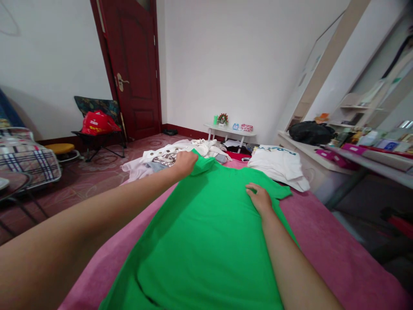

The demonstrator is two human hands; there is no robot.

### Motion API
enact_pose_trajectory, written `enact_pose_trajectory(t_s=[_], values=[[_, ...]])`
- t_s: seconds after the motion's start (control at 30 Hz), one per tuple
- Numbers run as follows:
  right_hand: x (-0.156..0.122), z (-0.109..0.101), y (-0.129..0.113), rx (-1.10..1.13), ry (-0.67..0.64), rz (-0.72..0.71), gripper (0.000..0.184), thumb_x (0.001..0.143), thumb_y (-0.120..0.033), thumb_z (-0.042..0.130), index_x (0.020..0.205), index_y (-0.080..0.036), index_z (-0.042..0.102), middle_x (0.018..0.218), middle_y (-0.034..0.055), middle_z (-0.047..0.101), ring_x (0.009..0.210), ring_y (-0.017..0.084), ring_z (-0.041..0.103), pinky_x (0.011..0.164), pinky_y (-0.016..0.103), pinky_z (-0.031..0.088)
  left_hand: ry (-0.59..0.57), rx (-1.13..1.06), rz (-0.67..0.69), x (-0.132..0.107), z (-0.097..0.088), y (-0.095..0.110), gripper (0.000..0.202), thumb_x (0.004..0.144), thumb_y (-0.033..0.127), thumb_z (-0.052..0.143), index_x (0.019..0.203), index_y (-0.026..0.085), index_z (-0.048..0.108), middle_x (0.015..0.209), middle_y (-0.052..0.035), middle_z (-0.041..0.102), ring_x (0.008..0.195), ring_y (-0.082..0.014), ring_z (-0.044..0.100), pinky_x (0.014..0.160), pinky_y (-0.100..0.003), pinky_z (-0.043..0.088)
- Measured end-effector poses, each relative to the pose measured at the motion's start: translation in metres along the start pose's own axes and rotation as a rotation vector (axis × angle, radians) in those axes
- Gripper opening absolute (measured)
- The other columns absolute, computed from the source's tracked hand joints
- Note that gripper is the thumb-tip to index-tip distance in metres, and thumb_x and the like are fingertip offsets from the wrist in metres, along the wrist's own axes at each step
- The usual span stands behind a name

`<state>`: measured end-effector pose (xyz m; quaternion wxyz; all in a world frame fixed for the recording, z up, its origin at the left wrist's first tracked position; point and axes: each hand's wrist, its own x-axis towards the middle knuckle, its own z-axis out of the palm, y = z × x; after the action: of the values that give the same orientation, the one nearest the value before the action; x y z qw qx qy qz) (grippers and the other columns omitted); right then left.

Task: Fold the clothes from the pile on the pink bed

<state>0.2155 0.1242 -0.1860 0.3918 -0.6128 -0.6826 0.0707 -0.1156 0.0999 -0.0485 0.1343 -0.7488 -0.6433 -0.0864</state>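
Note:
A green T-shirt (222,241) lies spread out on a pink-covered surface (325,232), its collar end away from me. At the shirt's far left, my left hand (186,163) is closed on the sleeve, which is lifted and folded over toward the body of the shirt. My right hand (259,198) rests on the upper right part of the shirt, fingers slightly bent and apart, gripping nothing. The right sleeve (282,190) lies spread beyond that hand.
Behind the shirt is a heap of light clothes (161,157); a folded white shirt (277,163) lies at the far right. A cluttered white desk (338,161) borders the right side. A folding chair (109,107) with a red bag (98,122) stands near the door.

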Motion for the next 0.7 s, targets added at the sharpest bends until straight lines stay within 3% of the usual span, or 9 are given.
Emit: enact_pose_trajectory(t_s=[0.07,0.13,0.2,0.27,0.33,0.43,0.53,0.7], values=[[0.0,-0.001,-0.001,0.028,0.012,0.003,0.026,0.072,-0.032,0.055,0.09,-0.023,0.072,0.116,0.0056,0.065,0.108,0.023,0.058,0.098,0.038,0.04,0.039,-0.091,0.145,-0.008,-0.001,0.019,0.025,0.088,0.026,0.046,0.104,0.016,0.061,0.107,-0.0127,0.064,0.1,-0.0278,0.06,0.084,-0.038,0.045],[0.0,-0.002,-0.004,0.058,0.027,0.007,0.025,0.072,-0.034,0.055,0.088,-0.023,0.072,0.113,0.0057,0.066,0.107,0.023,0.059,0.097,0.039,0.04,0.068,-0.275,0.414,-0.023,0.0,0.043,0.026,0.089,0.032,0.045,0.11,0.02,0.058,0.115,-0.0071,0.061,0.104,-0.0222,0.058,0.088,-0.032,0.044],[-0.001,-0.004,-0.007,0.089,0.039,0.013,0.029,0.074,-0.038,0.053,0.09,-0.021,0.071,0.108,0.0065,0.069,0.105,0.023,0.06,0.095,0.038,0.042,0.039,-0.451,0.684,-0.045,0.006,0.066,0.034,0.089,0.036,0.047,0.118,0.021,0.052,0.123,-0.0056,0.056,0.11,-0.0197,0.054,0.092,-0.029,0.043],[-0.002,-0.007,-0.01,0.11,0.051,0.023,0.036,0.078,-0.043,0.049,0.094,-0.018,0.07,0.104,0.008,0.07,0.101,0.022,0.062,0.092,0.035,0.044,-0.025,-0.52,0.796,-0.069,0.013,0.079,0.048,0.085,0.04,0.053,0.128,0.022,0.044,0.131,-0.0064,0.05,0.116,-0.0206,0.05,0.095,-0.029,0.043],[-0.003,-0.01,-0.014,0.108,0.059,0.038,0.043,0.081,-0.046,0.043,0.097,-0.015,0.069,0.102,0.0093,0.07,0.099,0.022,0.063,0.088,0.033,0.046,-0.066,-0.506,0.736,-0.091,0.021,0.077,0.06,0.08,0.038,0.059,0.134,0.023,0.038,0.138,-0.008,0.042,0.12,-0.0235,0.046,0.096,-0.033,0.042],[-0.006,-0.014,-0.023,0.073,0.058,0.054,0.048,0.083,-0.05,0.04,0.095,-0.015,0.069,0.101,0.0106,0.07,0.097,0.024,0.062,0.085,0.034,0.045,-0.08,-0.423,0.489,-0.115,0.029,0.05,0.069,0.074,0.037,0.065,0.136,0.023,0.036,0.141,-0.0118,0.036,0.124,-0.0284,0.041,0.098,-0.039,0.04],[-0.009,-0.018,-0.041,-0.099,0.009,0.103,0.055,0.082,-0.06,0.037,0.094,-0.017,0.07,0.101,0.0132,0.069,0.095,0.028,0.062,0.081,0.037,0.045,-0.141,-0.378,0.294,-0.135,0.027,0.011,0.064,0.074,0.04,0.063,0.13,0.019,0.042,0.124,-0.0129,0.05,0.112,-0.0273,0.05,0.09,-0.036,0.043],[-0.013,-0.021,-0.083,-0.426,-0.226,0.263,0.071,0.071,-0.076,0.041,0.103,-0.018,0.068,0.104,0.0187,0.066,0.096,0.034,0.062,0.075,0.042,0.045,-0.379,-0.399,0.134,-0.165,0.007,-0.031,0.04,0.07,0.042,0.063,0.104,0.022,0.057,0.087,-0.0025,0.062,0.077,-0.0192,0.058,0.063,-0.026,0.041]])
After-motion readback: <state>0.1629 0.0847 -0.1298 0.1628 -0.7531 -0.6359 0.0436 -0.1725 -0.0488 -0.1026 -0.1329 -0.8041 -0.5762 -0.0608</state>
